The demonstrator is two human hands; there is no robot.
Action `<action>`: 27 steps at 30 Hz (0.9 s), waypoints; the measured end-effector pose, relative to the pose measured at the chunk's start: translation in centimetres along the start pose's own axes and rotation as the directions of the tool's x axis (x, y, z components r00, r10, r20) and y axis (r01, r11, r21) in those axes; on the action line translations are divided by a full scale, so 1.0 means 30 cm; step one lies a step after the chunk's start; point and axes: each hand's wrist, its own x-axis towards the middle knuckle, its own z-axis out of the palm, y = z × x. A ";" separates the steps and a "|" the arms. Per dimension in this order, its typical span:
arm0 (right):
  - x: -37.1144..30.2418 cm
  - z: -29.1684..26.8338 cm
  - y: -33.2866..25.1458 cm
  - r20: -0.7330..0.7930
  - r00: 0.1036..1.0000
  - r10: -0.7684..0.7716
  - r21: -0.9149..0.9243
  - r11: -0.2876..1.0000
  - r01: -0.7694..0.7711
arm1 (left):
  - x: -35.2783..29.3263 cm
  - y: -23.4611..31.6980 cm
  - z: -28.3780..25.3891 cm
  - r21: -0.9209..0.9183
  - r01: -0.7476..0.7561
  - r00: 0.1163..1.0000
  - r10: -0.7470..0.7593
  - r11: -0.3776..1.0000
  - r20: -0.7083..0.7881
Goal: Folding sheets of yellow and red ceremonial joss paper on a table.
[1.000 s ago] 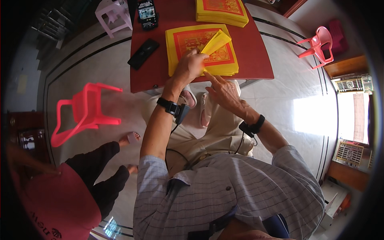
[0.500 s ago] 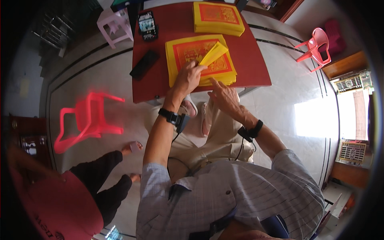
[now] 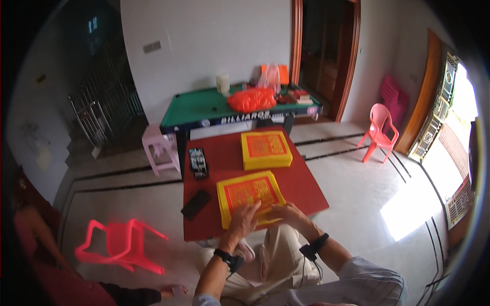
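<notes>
A stack of yellow paper sheets with red-and-gold printed panels point(image 3: 236, 189) lies near the front edge of the red table point(image 3: 301, 201). My left hand point(image 3: 245, 219) rests over its near part, fingers stretched across the printed panel. At the near right corner is my right hand point(image 3: 291, 214), fingers extended leftward against the paper edge. The undersides of both hands are hidden, and the fingertips are slightly blurred. Behind this pile sits a second, thicker stack of the same yellow sheets point(image 3: 265, 148).
On the table's left stand a phone in a holder point(image 3: 198, 163) and a black slab-like object point(image 3: 196, 204). Beyond is a green pool table point(image 3: 194, 107) bearing a red plastic bag point(image 3: 251, 99). A red chair point(image 3: 120, 245) and a person's dark-clad leg point(image 3: 130, 295) are at left.
My view has tilted up, bringing the pool table into sight. The folded yellow sheet that was raised at my left hand no longer stands up; the top of the stack looks flat.
</notes>
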 end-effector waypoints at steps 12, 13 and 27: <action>0.208 -0.131 0.020 -0.212 0.928 -0.306 -0.457 0.870 0.183 | 0.013 -0.011 0.042 0.210 -0.047 0.999 0.046 0.977 0.010; 0.193 -0.089 -0.001 -0.196 0.933 -0.302 -0.501 0.849 0.169 | 0.011 -0.012 0.028 0.316 -0.053 0.997 0.071 0.947 -0.044; 0.174 -0.362 -0.367 -0.339 0.864 -0.372 -0.268 0.919 0.290 | -0.154 0.020 -0.065 0.393 0.275 0.956 -0.205 0.878 -0.210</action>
